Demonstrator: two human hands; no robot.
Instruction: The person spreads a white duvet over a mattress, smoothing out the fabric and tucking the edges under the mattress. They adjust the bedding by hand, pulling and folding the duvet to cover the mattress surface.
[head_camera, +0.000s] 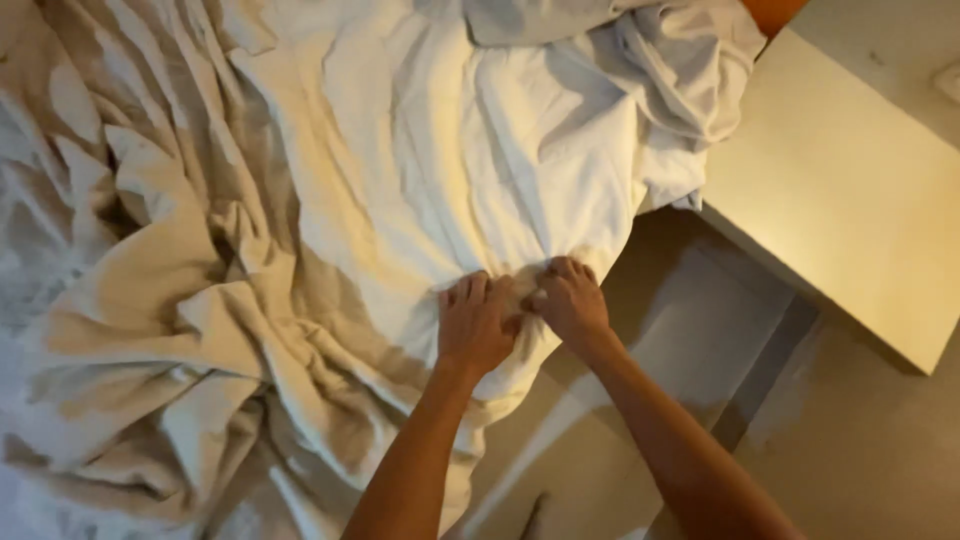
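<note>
The white bedsheet (480, 150) lies rumpled, creased in long folds that converge on one bunched point at its near edge. That edge hangs over the side of the bed, above the pale floor (620, 470). The left hand (476, 325) is clamped on the bunched cloth, fingers curled down into it. The right hand (570, 300), touching the left hand, is closed on the same bunch from the other side. Left of the bedsheet, and overlapping it, lies a heavily wrinkled beige cover (150, 300). Right of the bedsheet, just beside its far corner, stands a cream bedside table (850, 190) with a flat top.
</note>
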